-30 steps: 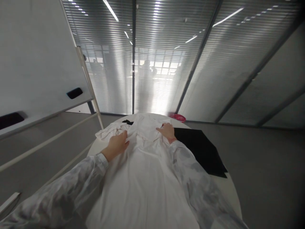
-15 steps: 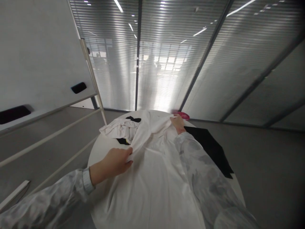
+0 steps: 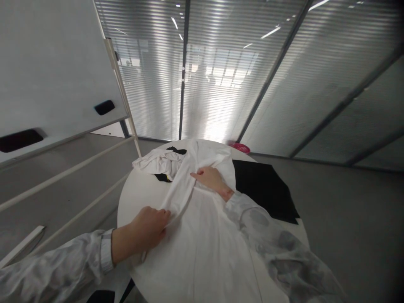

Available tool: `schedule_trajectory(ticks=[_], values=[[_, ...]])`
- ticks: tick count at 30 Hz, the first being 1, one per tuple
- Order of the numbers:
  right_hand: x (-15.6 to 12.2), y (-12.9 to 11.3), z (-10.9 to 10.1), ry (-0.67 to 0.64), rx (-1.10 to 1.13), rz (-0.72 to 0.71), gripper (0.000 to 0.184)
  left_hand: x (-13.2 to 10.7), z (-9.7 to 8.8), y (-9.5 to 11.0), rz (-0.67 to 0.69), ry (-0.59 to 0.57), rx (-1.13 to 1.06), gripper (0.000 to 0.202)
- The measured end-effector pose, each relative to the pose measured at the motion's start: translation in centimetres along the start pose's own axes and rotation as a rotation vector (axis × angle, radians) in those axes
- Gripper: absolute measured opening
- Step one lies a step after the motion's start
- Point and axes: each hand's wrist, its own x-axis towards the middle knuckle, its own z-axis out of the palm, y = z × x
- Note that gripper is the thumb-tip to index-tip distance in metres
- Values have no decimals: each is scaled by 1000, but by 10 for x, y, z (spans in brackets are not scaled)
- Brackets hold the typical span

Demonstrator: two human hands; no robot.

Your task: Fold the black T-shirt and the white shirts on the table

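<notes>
A long white garment (image 3: 211, 235) lies spread over the round white table (image 3: 139, 195), its lower part hanging toward me. At its left edge my left hand (image 3: 143, 229) is closed, the cloth gripped in its fingers. Higher up, near the middle of the garment, my right hand (image 3: 210, 179) pinches a folded strip of the cloth between thumb and fingers. Beside the strip, on the left, rests a crumpled pale garment (image 3: 159, 162) with black pieces around it. Right of the garment lies a flat black sheet (image 3: 267, 189), partly under my right sleeve.
A pink basket (image 3: 241, 147) is behind the table's far edge. On the left stands a whiteboard (image 3: 57, 63) with a pale metal frame (image 3: 63, 174). Glass panels with blinds (image 3: 151, 84) close off the far side.
My right hand has moved left and nearer, from the garment's far right to its middle. My left hand has shifted slightly down and left. More of the black sheet shows.
</notes>
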Motion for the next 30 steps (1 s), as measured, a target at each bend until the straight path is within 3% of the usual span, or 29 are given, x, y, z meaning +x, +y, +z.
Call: schedule_trajectory(ticks=[3, 5, 8, 12, 17, 19, 21, 23, 25, 27, 30], values=[[-5, -12, 7, 109, -4, -10, 21, -14, -1, -3, 7, -51, 36, 28], [-6, -15, 7, 174, -6, 24, 15, -22, -4, -2, 23, -70, 46, 34], [-7, -15, 3, 201, 32, 85, 15, -34, -11, 9, 67, -76, 13, 40], [-11, -10, -1, 181, 84, 109, 14, -47, -19, 39, 138, -90, -121, 31], [-18, -3, 1, 133, 41, 84, 31, -54, -5, 70, 329, -101, -195, 38], [-20, 1, 1, 57, -3, 24, 25, -55, -1, 73, 395, -101, -217, 38], [-19, 9, -2, 49, -43, -42, 16, -55, -4, 67, 453, -123, -317, 37], [-14, 23, -9, 143, -99, -74, 16, -48, -12, 54, 498, -130, -445, 34], [-4, 43, -16, 274, -155, -46, 22, -31, -20, 33, 456, -53, -482, 22], [7, 66, -22, 355, -179, 44, 33, -5, -26, 7, 268, 108, -406, 23], [25, 98, -23, 346, -138, 177, 48, 41, -24, -32, -83, 316, -307, 39]])
